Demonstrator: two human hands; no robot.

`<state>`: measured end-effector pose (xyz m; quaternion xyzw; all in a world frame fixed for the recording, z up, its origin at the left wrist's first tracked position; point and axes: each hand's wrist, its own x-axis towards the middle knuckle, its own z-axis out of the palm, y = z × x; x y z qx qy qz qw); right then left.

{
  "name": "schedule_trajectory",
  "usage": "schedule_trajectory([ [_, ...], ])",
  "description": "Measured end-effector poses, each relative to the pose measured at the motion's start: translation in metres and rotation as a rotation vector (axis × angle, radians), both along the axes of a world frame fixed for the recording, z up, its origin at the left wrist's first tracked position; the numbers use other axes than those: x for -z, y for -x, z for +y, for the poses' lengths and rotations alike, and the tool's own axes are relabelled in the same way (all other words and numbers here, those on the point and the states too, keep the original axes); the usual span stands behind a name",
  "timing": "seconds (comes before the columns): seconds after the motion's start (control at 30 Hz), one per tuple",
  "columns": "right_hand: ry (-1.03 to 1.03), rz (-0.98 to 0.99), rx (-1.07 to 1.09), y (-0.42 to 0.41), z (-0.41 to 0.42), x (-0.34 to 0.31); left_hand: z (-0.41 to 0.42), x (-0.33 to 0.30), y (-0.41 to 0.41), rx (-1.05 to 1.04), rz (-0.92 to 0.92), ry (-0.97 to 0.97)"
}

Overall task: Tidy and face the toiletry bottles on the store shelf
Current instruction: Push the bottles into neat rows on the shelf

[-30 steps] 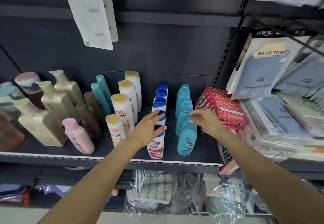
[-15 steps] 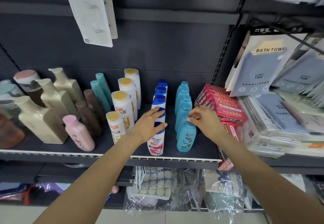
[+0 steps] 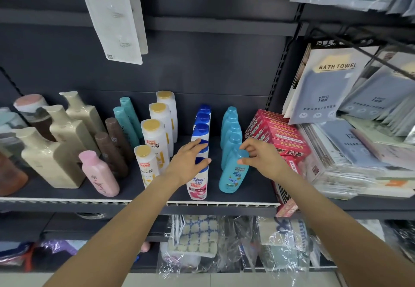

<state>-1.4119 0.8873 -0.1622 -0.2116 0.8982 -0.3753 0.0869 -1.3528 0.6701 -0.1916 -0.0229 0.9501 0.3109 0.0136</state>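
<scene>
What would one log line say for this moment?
left hand: rests on front blue-capped bottle | right hand: pinches front teal bottle cap | shelf: facing underway

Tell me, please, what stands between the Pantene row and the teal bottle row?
The blue-capped white bottles, in the head view; the left hand rests on them.
</scene>
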Motion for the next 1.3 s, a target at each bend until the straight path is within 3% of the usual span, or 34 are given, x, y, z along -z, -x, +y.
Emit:
schedule_trajectory([
  [0.17, 0.272, -0.015, 0.089, -0.004, 0.003, -0.028, 0.0, -0.011, 0.002, 0.025, 0.015, 0.187],
  [0.27, 0.432, -0.069, 0.151, -0.006, 0.006, -0.037, 0.006, -0.018, 0.0, 0.026, 0.11, 0.165],
  [0.47, 0.841, -0.254, 0.365, -0.01, 0.017, -0.051, 0.023, -0.046, -0.005, -0.04, 0.186, -0.341],
  [0.6, 1.084, -0.382, 0.394, -0.01, 0.02, -0.06, 0.025, -0.069, -0.007, -0.172, -0.079, -0.662],
  [0.7, 1.167, -0.389, 0.389, -0.012, 0.019, -0.063, 0.026, -0.08, -0.013, -0.19, -0.201, -0.906],
  [0.87, 1.186, -0.426, 0.405, -0.014, 0.017, -0.066, 0.029, -0.085, -0.02, -0.263, -0.056, -1.114],
  [0.97, 1.16, -0.498, 0.383, -0.018, 0.017, -0.068, 0.027, -0.085, -0.025, -0.247, 0.08, -1.063],
  [1.3, 1.206, -0.675, 0.436, -0.028, 0.014, -0.067, 0.018, -0.084, -0.039, 0.094, 0.602, -0.202],
])
